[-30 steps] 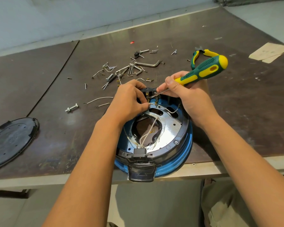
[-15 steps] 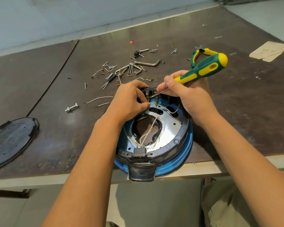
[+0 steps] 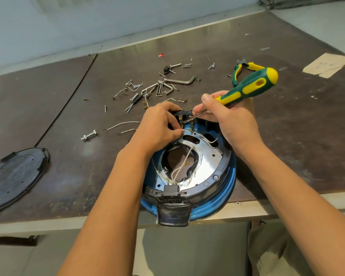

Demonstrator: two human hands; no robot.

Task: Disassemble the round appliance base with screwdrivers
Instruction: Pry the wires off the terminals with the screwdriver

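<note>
a black cover (image 3: pixel 14 176) lies aside by the tabletop's left near edge. the left hand (image 3: pixel 159 126) curls round the terminal block (image 3: pixel 184 114), steadying it on the round appliance base (image 3: pixel 209 162), which overhangs the near edge. the right hand (image 3: pixel 233 120) grips the screwdriver (image 3: pixel 251 84), its tip at a terminal.

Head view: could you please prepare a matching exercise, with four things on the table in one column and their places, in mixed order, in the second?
Things:
1 screwdriver
2 black round cover
3 pliers
4 bolt

Places:
a lying loose, left of the left hand
b at the left edge of the table
c gripped by the right hand
d on the table, beyond the screwdriver's handle

Pairs: 1-c, 2-b, 3-d, 4-a
</note>
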